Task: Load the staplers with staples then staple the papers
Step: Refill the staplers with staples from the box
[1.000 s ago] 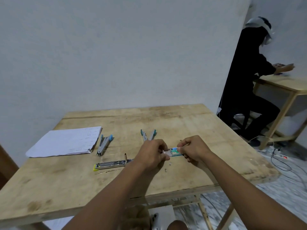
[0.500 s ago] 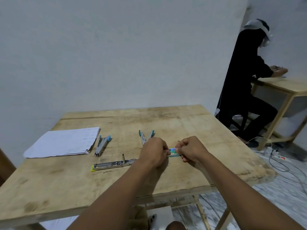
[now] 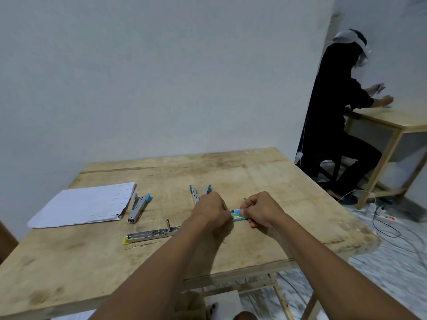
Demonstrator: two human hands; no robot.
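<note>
Gripping staple box (image 3: 238, 215) from both ends, left hand (image 3: 211, 212) and right hand (image 3: 262, 210) curled tight, just right of open stapler (image 3: 147, 235). Leaving papers (image 3: 85, 206) behind-left of that stapler. Risks spilling contents across worktop (image 3: 254, 172) if yanked open too hard.

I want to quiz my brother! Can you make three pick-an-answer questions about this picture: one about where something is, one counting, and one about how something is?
1. Where is the small box? A) between the left hand and the right hand B) on a chair C) on the floor
2. How many staplers lie on the table? A) one B) three C) five
3. The yellow-tipped stapler is: A) folded shut B) opened out flat C) standing upright
Answers: 1 A, both hands pinch it. 2 B, a blue-tipped stapler, a teal-tipped stapler and the yellow-tipped one. 3 B, it lies stretched out long and flat on the wood.
</note>
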